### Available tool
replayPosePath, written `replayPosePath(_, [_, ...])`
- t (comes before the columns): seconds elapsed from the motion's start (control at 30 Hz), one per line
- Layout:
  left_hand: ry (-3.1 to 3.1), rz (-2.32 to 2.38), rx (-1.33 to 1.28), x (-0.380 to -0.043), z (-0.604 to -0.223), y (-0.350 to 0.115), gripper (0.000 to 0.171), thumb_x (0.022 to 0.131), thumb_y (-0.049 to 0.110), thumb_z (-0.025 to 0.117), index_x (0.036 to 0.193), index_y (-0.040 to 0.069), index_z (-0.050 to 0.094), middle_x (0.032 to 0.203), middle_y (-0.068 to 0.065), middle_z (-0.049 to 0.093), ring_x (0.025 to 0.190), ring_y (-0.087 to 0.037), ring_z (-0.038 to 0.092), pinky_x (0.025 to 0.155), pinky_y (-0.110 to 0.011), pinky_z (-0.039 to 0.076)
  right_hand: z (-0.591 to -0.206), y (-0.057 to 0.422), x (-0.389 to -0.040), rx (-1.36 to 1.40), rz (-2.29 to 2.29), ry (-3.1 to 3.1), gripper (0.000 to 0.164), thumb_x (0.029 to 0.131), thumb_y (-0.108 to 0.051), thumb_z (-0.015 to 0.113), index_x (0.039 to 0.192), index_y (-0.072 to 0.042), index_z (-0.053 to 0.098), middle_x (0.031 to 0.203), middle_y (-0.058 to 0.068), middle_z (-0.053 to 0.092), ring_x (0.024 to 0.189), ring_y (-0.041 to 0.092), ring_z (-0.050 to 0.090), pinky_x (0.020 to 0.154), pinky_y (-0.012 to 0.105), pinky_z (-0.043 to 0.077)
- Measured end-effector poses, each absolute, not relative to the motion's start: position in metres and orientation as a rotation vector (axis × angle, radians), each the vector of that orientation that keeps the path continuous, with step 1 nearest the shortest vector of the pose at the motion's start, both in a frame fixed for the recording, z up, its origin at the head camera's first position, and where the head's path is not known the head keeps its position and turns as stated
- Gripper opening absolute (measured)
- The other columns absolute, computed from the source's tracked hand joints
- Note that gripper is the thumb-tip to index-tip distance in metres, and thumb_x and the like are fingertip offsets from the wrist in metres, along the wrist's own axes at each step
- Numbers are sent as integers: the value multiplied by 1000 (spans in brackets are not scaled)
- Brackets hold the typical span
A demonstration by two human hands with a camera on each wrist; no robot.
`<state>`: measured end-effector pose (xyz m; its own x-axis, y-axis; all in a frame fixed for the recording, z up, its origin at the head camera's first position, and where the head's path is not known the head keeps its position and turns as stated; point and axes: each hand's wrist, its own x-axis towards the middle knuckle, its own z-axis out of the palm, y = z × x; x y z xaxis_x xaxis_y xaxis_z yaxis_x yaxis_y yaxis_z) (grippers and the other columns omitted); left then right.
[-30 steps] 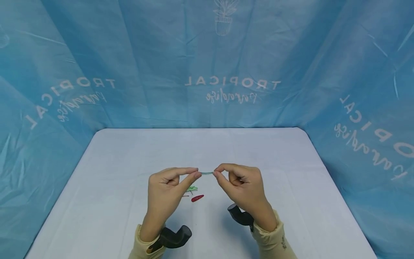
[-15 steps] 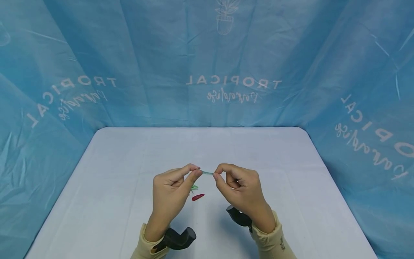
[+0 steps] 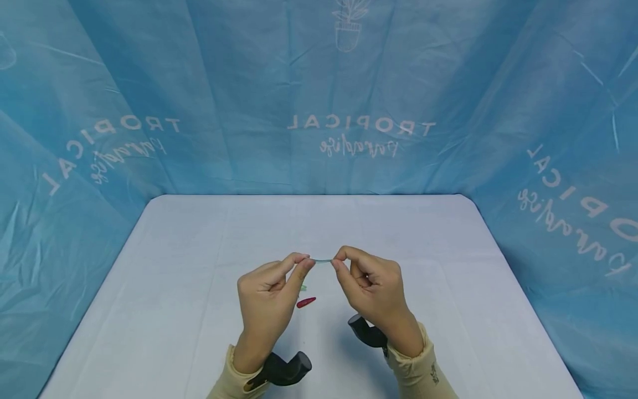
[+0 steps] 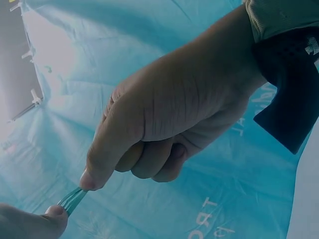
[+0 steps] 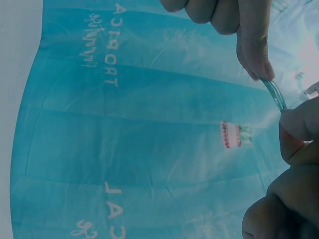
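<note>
A thin translucent teal hair clip (image 3: 323, 260) is held in the air above the near middle of the white counter (image 3: 199, 244), stretched level between two hands. The left hand (image 3: 266, 293) pinches its nine-o'clock end between thumb and forefinger, the other fingers curled into the palm; the right hand (image 3: 371, 288) pinches the three-o'clock end the same way. The left wrist view shows what the head view cannot: the clip (image 4: 72, 200) is made of thin paired strips, running from the right hand's forefinger tip (image 4: 87, 180) down to the left hand's thumb at seven o'clock. The right wrist view shows the same strips (image 5: 275, 93) from the other side. On the counter at six o'clock from the clip lies a small red teardrop hair clip (image 3: 305, 302), and beside it a green clip (image 3: 303, 287), mostly hidden behind the left hand and hard to make out. Blue printed plastic sheeting (image 3: 349, 100) closes the counter in on three sides.
</note>
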<state>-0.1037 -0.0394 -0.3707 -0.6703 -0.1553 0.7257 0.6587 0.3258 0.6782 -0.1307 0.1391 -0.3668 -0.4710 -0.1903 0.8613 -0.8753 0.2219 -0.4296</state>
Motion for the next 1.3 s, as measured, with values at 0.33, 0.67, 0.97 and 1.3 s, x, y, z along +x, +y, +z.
replayPosePath(0.33, [-1850,-1371,-437,-105,-374,-35,12,83,3,81,93,-3,80,51,1,55,44,-4,38,40,-15,22,-369,136,-131,932,1245,-1846,17,99,-13,64,85,-4,68,49,-7,31,43,-1,23,41,12,17])
replayPosePath(0.67, [-1803,-1193,-421,-106,-376,-34,11,86,10,80,92,2,81,51,4,56,44,0,32,41,-13,19,-372,130,-132,904,1211,-1792,23,101,-15,60,83,-3,67,49,-8,30,42,-1,22,41,10,16])
replayPosePath(0.97, [-1761,-1054,-408,-109,-378,-31,24,94,23,74,89,1,81,48,3,55,45,-2,27,44,-14,19,-372,127,-133,897,1217,-1762,23,101,-15,61,83,-1,68,48,-8,30,41,-1,22,41,10,17])
replayPosePath(1.3, [-1761,-1037,-399,-108,-376,-31,26,94,24,73,90,0,81,47,2,54,45,-2,25,44,-15,18,-373,126,-132,865,1170,-1761,24,101,-16,61,84,-1,69,48,-8,31,41,-1,22,41,9,17])
